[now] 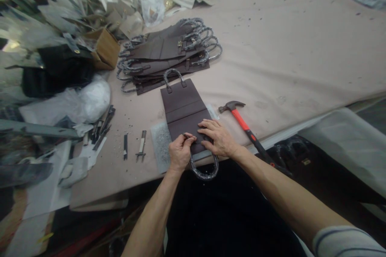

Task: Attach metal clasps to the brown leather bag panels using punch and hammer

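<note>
A dark brown bag panel (184, 103) with a wrapped loop handle at each end lies in front of me, partly over a pale, speckled slab (161, 146). My right hand (217, 137) rests on its near part, fingers stretched out over the surface. Beside it, my left hand (181, 150) is closed in a pinch against the panel, close to the near handle (205, 176); what the fingertips hold is too small to make out. To the right lies a claw hammer (241, 120) with a red and black grip. A pronged metal tool (141, 146) and a dark strip (125, 147) lie left of the slab.
Behind the panel stands a pile of similar brown bag panels (163, 54) with wrapped handles. A cardboard box (105, 50), plastic bags (96, 98) and several dark tools (104, 126) crowd the left. A translucent bin (346, 144) stands beyond the table edge at right.
</note>
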A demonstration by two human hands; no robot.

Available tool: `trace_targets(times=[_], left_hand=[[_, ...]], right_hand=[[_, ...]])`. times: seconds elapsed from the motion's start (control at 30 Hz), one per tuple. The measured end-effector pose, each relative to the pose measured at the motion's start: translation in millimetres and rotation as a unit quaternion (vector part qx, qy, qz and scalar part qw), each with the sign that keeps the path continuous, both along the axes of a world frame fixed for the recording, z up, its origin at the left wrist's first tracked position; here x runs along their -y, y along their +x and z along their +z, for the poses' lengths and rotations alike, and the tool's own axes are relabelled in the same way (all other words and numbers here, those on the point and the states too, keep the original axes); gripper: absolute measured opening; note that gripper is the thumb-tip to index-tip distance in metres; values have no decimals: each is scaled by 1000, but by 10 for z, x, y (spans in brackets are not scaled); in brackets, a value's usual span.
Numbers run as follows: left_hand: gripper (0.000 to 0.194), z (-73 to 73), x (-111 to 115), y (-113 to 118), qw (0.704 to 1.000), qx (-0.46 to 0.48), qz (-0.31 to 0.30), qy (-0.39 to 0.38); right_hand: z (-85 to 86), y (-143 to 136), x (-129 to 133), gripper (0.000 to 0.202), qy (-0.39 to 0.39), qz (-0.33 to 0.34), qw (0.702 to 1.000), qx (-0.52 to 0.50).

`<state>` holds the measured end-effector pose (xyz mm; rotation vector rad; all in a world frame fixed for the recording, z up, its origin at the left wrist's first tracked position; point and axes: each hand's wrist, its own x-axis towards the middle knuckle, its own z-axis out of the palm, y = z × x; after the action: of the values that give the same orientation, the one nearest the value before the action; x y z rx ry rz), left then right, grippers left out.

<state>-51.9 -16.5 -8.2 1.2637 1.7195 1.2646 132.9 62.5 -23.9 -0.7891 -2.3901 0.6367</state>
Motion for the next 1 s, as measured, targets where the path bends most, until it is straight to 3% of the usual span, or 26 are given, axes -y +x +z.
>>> trace_targets(times=[0.2,0.5,0.57,0.63,0.73,0.8,0.87,0.93,1.0], left_hand=[[15,-6,3,1,1000,-7,-6,5],[17,-28,32,28,988,-130,-40,68],[17,-58,35,43,986,-136,-46,84],[16,-88,39,57,985,-135,-47,101],[16,-119,38,71,984,-133,-44,110],[16,-129,30,76,985,-131,-41,105],[16,-137,22,79,986,-128,-40,99],[16,-148,19,82,987,-127,-40,90],[15,-163,22,84,988,-129,-43,79]], right_hand=[[-6,3,-5,44,2,3,1000,-4],[25,23,-17,35,-15,11,998,-55],[98,86,-22,30,-21,-36,995,-89],[177,217,-25,26,1,-138,986,-90],[237,526,-14,26,31,-275,961,11],[228,746,2,28,-38,-320,943,84],[212,911,12,29,-174,-350,916,96],[230,987,-4,25,-295,-351,886,74],[305,974,-45,19,-367,-323,871,54]])
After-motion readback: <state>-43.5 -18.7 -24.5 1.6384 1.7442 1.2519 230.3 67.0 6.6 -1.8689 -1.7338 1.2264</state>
